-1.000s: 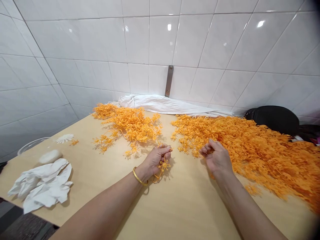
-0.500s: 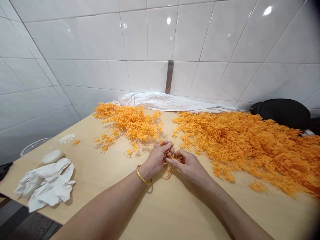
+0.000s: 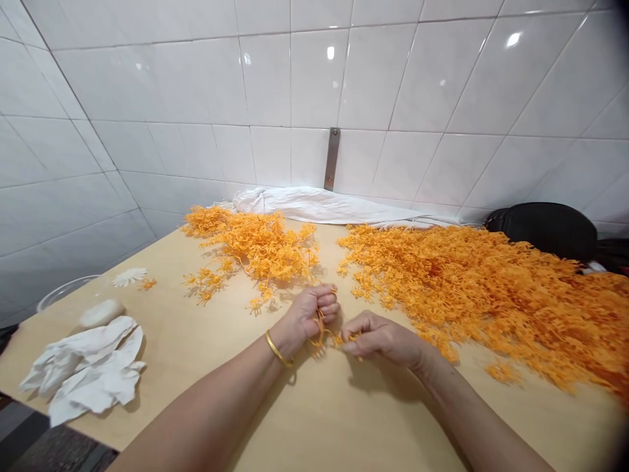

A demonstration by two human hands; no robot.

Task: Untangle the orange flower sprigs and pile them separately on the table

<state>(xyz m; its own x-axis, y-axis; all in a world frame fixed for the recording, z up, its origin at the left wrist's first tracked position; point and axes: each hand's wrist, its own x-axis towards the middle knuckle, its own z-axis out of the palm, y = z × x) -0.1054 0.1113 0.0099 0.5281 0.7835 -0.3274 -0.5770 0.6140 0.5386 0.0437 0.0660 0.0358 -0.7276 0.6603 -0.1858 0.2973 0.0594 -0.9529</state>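
Note:
My left hand (image 3: 308,313), with a gold bangle at the wrist, is closed around an orange branched sprig (image 3: 320,337) whose thin stems hang below the fingers. To its right, my right hand (image 3: 386,339) pinches orange sprig tips (image 3: 339,341) between thumb and fingers. The two hands are a short way apart, low over the table. Whether the pieces in the two hands are joined, I cannot tell. Beyond my left hand lies a loose heap of orange sprigs (image 3: 265,246). A much larger orange pile (image 3: 491,282) spreads to the right.
At left on the table (image 3: 196,354) lie crumpled white tissue (image 3: 98,367), a white rounded object (image 3: 101,313), a white petal-shaped piece (image 3: 130,276) and a small orange bit (image 3: 147,284). White cloth (image 3: 314,203) runs along the tiled wall. A black bag (image 3: 545,229) sits back right.
My hands have drawn apart: the right has moved right and slightly down, pinching orange tips. My left hand has closed more tightly around the sprig. The view has tilted slightly up.

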